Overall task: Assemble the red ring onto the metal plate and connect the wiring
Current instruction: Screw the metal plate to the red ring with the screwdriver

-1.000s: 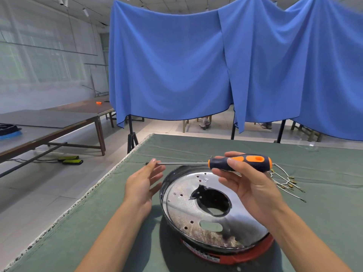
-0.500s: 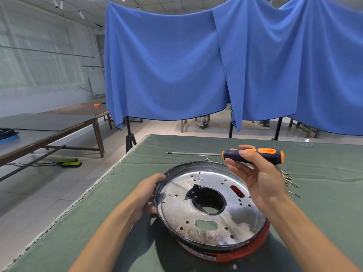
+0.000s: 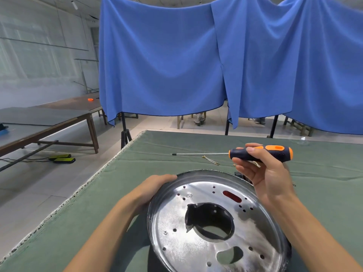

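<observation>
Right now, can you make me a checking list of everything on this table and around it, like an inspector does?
Surface: green cloth covers the table, wrinkled at the far side.
Job's things: shiny metal plate with a big middle hole; red shows through a slot.
Clutter: loose wire clips lying behind the plate.
Hands: left hand grips the plate's rim; right hand holds the screwdriver level above the table.
Cables: a dark cord runs on the floor to two flat black boxes.
Surroundings: blue curtains on stands, long brown tables to the left.
</observation>
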Demonstrator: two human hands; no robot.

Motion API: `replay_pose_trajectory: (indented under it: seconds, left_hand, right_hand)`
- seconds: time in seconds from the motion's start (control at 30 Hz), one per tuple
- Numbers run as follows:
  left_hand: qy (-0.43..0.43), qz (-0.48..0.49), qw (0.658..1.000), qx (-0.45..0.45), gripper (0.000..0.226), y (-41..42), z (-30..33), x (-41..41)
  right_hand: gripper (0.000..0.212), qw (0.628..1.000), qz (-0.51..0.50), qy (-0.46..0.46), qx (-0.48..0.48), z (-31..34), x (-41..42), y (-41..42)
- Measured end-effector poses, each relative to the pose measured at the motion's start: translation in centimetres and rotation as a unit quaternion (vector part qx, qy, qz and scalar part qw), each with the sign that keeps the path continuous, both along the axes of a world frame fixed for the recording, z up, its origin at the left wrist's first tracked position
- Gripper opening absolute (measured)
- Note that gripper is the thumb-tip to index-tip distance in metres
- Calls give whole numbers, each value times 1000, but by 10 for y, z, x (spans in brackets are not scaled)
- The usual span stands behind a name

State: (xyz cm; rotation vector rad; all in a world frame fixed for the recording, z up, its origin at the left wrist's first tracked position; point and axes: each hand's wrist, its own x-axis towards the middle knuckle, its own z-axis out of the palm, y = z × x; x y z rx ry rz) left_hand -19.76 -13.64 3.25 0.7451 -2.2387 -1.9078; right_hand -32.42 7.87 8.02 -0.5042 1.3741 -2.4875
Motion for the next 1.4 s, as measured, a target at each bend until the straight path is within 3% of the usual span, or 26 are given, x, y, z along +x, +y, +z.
replay_pose_trajectory:
  seconds: [0.07,0.17,0.33,0.5,0.57,0.7,0.8,1.0,1.1,1.2,1.27,1.4]
  left_hand:
    - [-1,-22,1000,22,26,1,3,-1]
    - [-10,-12,993,115,25,1,9,-1]
    - [39,-10,985,167,25,-1,17,1]
    - [61,7,989,135,16,4,18,11]
    - [28,-8,994,106,27,3,22,15]
    - [66,33,994,80,34,6,24,29]
    - [93,111,973,179,34,20,22,27]
    - [66,36,984,163,24,37,10,25]
    - [125,41,973,190,14,44,5,23]
    - [200,76,956,200,23,50,5,20]
    - [244,84,949,179,21,51,5,20]
    - [295,114,939,136,47,56,8,20]
  right_hand:
    - [11,1000,-7,5,2,-1,-2,0]
    - [12,1000,-9,13,1,-2,-4,0]
    - [12,999,-4,33,-3,-1,-6,2]
    - [14,999,-6,36,-11,4,-4,7]
    - [14,999,-4,37,-18,8,-4,8]
    - [7,996,29,58,-54,21,-3,14]
    - [13,994,50,63,-73,26,-1,16]
    - [8,998,39,41,-41,12,5,6]
    - [8,998,45,37,-34,7,9,0]
    - [19,997,41,45,-49,8,12,0]
    - [15,996,47,50,-62,11,12,0]
    - [16,994,61,36,-81,13,15,1]
